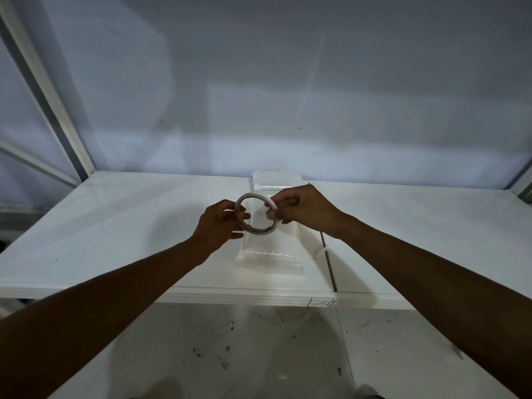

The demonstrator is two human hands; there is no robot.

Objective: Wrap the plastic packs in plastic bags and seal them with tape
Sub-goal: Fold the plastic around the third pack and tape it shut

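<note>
A thin ring of clear tape [257, 232] is held up over the white table [115, 226], both hands on it. My left hand [220, 223] grips the roll's left side. My right hand [299, 207] pinches the roll's upper right rim, where the tape end seems to be. Beneath the hands a clear plastic pack inside a transparent bag [272, 259] lies flat on the table, running from the back towards the front edge; its far end [276, 180] shows behind the hands.
A grey wall rises behind the table, with a white frame post [49, 90] at the left. A seam [329, 266] splits the tabletop to the right of the pack. The stained floor [259, 355] lies below the front edge.
</note>
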